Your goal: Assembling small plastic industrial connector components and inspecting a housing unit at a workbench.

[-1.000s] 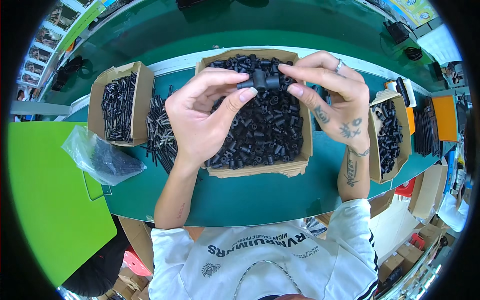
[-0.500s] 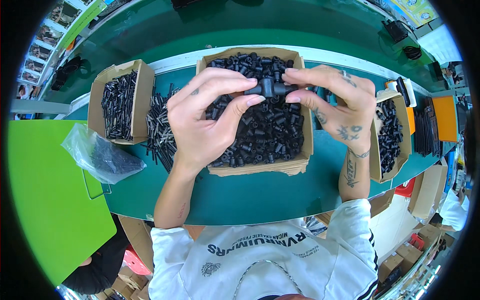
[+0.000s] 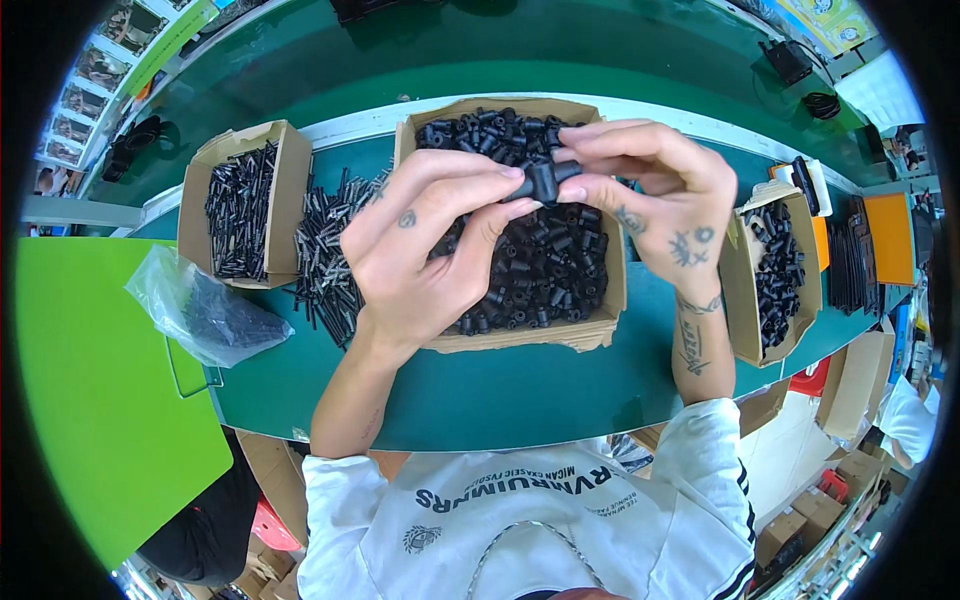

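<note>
A black plastic tee fitting [image 3: 543, 183] is held up between my two hands, over the middle cardboard box [image 3: 525, 342]. Thumb and fingertips of my left hand [image 3: 415, 255] pinch its left arm. My right hand [image 3: 665, 200] is closed the same way on the opposite arm, and the fitting's short branch points down toward me. Fingertips cover both ends, so what sits in them is hidden. Below, a heap of small black fittings [image 3: 545, 270] fills the box.
Left of the box lies a loose pile of thin black rods [image 3: 325, 240]. Beyond it stand a cardboard box [image 3: 287, 200] of similar rods and a clear plastic bag [image 3: 205, 310]. At right is another box [image 3: 738, 290] of black parts, near stacked dark strips [image 3: 850, 260].
My hands have come closer together: the left shifted right, the right shifted left. The tee fitting between them is turned slightly, and its arms show less between my fingertips.
</note>
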A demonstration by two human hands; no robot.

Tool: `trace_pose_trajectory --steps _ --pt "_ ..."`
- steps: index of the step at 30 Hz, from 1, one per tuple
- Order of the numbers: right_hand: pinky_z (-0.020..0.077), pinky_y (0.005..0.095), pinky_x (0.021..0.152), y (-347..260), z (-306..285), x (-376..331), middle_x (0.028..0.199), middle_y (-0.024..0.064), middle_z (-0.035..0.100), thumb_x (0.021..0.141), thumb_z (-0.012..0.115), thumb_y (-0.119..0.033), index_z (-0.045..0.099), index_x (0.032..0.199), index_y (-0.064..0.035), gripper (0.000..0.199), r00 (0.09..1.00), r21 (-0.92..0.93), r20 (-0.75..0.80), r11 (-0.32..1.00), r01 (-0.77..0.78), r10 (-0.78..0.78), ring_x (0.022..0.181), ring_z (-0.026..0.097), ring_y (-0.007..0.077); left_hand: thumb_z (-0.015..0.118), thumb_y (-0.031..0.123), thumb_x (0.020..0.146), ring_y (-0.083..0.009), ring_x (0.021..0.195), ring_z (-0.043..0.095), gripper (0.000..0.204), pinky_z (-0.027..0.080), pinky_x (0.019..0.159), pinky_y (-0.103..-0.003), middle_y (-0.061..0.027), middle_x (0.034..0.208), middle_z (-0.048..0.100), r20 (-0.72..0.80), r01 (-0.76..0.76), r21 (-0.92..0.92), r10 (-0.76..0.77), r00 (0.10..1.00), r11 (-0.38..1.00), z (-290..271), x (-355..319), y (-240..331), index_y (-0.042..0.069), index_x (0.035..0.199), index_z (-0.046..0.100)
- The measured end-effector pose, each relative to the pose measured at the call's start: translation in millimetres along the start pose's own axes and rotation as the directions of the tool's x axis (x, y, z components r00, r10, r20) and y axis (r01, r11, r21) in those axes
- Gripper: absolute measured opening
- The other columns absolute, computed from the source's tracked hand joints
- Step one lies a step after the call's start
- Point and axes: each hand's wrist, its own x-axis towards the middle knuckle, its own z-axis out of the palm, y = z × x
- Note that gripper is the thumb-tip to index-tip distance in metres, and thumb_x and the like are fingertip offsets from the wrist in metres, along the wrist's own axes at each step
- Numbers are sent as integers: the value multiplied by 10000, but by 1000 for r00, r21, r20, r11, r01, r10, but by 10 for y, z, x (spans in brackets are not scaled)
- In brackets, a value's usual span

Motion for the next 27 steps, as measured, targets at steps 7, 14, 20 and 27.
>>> trace_pose_trajectory --steps 7,14,20,27 --pt "580 259 767 1 -5 -61 986 101 700 717 859 -28 718 1030 28 348 955 137 57 945 -297 292 901 683 160 792 -97 708 -211 757 688 260 543 653 -273 -148 889 704 -50 -98 134 106 993 986 28 -35 -52 -12 937 706" --pt "551 251 744 -54 103 -58 964 67 688 631 941 -192 669 1135 -6 602 990 -123 4 983 -137 139 880 660 135 754 -84 669 -256 736 692 285 565 605 -310 -133 891 682 -3 -278 235 286 958 931 97 -103 -89 -20 943 705" --pt "513 245 767 -76 40 -46 1016 73 665 603 915 -67 664 1162 -6 616 985 -187 93 974 -128 147 908 632 128 740 -91 747 -237 810 715 268 577 707 -318 -180 976 703 168 92 -168 -63 984 982 -67 -60 -78 -34 1005 695" --pt "544 299 671 -34 134 -12 883 75 702 563 877 -104 721 968 -46 438 932 -304 144 881 361 -332 747 670 204 511 220 1031 -139 725 662 293 541 670 -265 -107 840 685 375 729 -471 -636 675 497 -120 46 -37 -40 1105 623"
